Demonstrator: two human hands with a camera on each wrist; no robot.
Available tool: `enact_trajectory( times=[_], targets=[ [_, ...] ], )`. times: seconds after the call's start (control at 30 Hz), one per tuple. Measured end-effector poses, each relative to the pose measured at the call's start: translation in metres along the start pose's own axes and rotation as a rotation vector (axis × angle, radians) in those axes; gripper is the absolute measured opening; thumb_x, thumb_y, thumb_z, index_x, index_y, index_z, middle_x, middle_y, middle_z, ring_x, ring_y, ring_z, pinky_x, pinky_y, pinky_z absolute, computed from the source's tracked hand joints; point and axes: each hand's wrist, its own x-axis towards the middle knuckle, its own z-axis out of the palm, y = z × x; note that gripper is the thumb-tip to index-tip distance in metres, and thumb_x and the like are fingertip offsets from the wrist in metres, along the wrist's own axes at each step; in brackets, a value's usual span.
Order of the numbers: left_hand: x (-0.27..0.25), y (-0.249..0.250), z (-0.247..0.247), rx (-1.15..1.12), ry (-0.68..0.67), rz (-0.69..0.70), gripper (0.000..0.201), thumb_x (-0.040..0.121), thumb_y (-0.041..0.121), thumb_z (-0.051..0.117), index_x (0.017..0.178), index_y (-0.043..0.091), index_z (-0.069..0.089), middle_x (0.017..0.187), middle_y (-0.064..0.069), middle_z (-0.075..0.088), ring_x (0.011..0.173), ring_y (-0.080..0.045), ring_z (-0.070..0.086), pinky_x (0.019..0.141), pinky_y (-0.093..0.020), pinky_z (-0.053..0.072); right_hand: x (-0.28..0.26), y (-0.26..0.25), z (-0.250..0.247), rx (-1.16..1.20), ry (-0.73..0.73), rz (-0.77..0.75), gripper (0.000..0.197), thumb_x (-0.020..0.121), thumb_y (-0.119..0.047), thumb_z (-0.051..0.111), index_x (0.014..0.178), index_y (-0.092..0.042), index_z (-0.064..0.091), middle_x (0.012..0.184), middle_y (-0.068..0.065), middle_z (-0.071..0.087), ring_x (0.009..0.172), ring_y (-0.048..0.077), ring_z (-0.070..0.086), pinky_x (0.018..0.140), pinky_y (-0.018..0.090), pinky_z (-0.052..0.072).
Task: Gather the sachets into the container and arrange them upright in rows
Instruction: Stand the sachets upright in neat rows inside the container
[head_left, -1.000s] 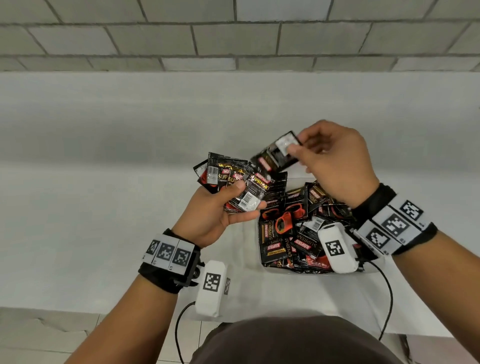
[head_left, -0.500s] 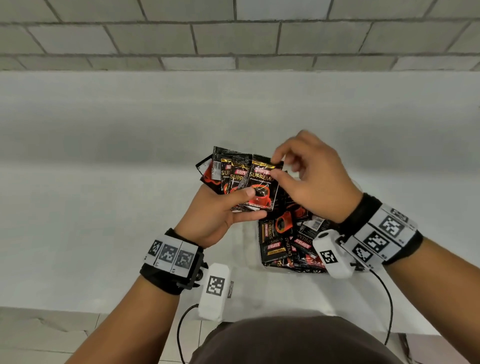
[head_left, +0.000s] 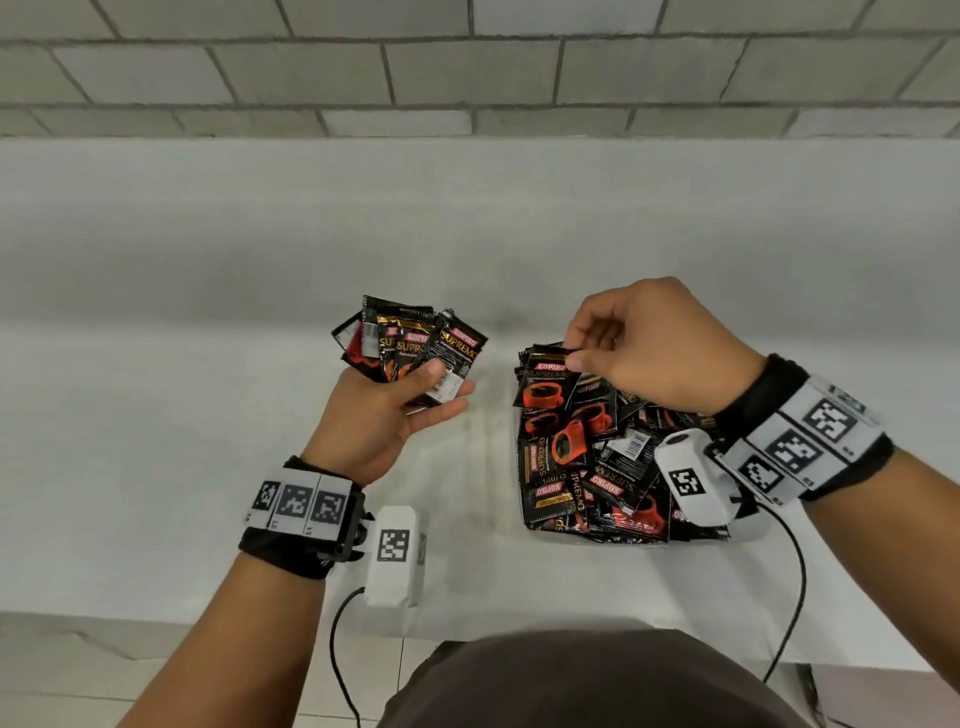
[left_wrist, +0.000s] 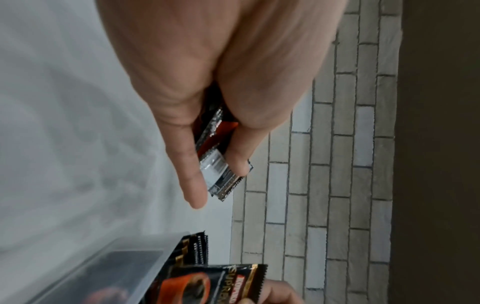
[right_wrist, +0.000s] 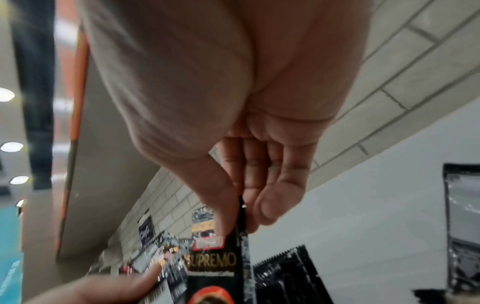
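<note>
Head view showed the left hand (head_left: 384, 415) clamping a fanned bunch of glossy black-and-red foil coffee sachets (head_left: 410, 343) under its thumb, while the right hand (head_left: 660, 348) pinched the top edge of one more black sachet (head_left: 543, 379) in the clear plastic container (head_left: 597, 540). That sachet sat at about nine o'clock from the right palm; the bunch lay at twelve o'clock of the left palm. The slick fan (only a thumb pinned it) could slide apart and spill, and the tangled heap might snag the pinched sachet.
</note>
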Motion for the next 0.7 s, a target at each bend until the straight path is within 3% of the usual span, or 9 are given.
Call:
enact_trajectory(
  times=[0.17,0.33,0.47,0.6,0.7],
  targets=[
    [-0.001,0.003,0.004,-0.048,-0.003,-0.015,0.040,0.091,0.006,0.064,0.130,0.002,0.061,0.122,-0.026,0.070,0.107,-0.047,0.070,0.083,-0.045,0.062,-0.001,0.002,0.010,-0.100,-0.009,-0.102,0.009,0.082,-0.015,0.078,0.081,-0.020,0.071,0.070,-0.012,0.067,0.072,-0.001,0.061,0.064,0.008,0.046],
    [-0.002,0.000,0.005,-0.125,-0.047,-0.063,0.039,0.098,-0.010,0.045,0.134,-0.003,0.056,0.123,-0.030,0.068,0.108,-0.052,0.068,0.084,-0.049,0.061,-0.004,0.005,-0.001,-0.122,-0.004,-0.129,0.012,0.082,-0.013,0.076,0.081,-0.023,0.070,0.074,-0.012,0.066,0.075,0.002,0.061,0.067,0.008,0.046],
    [-0.001,0.000,0.009,-0.112,-0.056,-0.063,0.040,0.098,-0.012,0.043,0.134,-0.001,0.056,0.124,-0.029,0.068,0.106,-0.052,0.069,0.083,-0.049,0.062,-0.004,0.009,0.012,-0.153,0.000,-0.154,0.010,0.081,-0.013,0.075,0.077,-0.020,0.069,0.073,-0.013,0.064,0.070,0.002,0.059,0.064,0.009,0.045],
    [-0.002,0.002,0.012,-0.074,-0.071,-0.059,0.037,0.098,-0.011,0.045,0.127,0.004,0.061,0.122,-0.025,0.070,0.106,-0.051,0.069,0.081,-0.047,0.063,-0.001,0.010,0.032,-0.230,-0.046,-0.148,0.008,0.083,-0.016,0.074,0.077,-0.017,0.068,0.078,-0.009,0.063,0.069,0.007,0.057,0.070,0.025,0.051],
    [-0.003,0.003,0.013,-0.052,-0.080,-0.062,0.037,0.098,-0.010,0.046,0.129,0.004,0.060,0.123,-0.025,0.070,0.106,-0.049,0.070,0.076,-0.043,0.063,0.003,0.010,0.039,-0.279,-0.105,-0.118,0.008,0.084,-0.016,0.073,0.078,-0.016,0.068,0.078,-0.008,0.064,0.071,0.010,0.059,0.070,0.026,0.051]
  ],
)
